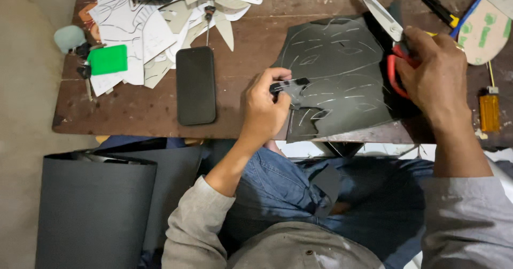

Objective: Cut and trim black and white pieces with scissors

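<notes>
2 hands at a dark marked sheet (pixel 342 71) on the wooden table (pixel 133 114) | left hand (pixel 264 106) pinches a cut strip (pixel 291 83) at the sheet's left edge | right hand (pixel 433 68) grips red-handled scissors (pixel 393 39) over its right side, blades apart | cutting stage; phone (pixel 196 84) left of the sheet

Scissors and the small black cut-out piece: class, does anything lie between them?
Nothing solid lies between the scissors in the right hand and the small black piece pinched by the left hand; only the flat dark marked sheet spans that gap.
</notes>
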